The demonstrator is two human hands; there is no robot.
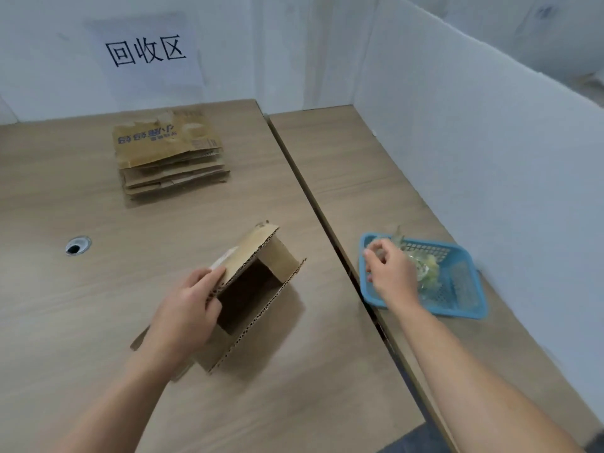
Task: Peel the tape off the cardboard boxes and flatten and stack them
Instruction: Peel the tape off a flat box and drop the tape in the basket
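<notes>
Right hand (390,276) blurred over blue mesh basket (457,312); whether it pinches crumpled tape (425,266), cannot tell. Left of basket, left hand (186,308) grips wall of open corrugated box (281,259).

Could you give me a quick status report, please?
Left hand grips open cardboard box, unflattened. Right hand over blue basket, grip unclear. Nothing between box and flattened stack.

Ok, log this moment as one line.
left hand: grips open box | right hand: over blue basket, hold unclear | peeled tape: in blue basket | flattened stack: far side of table
</notes>
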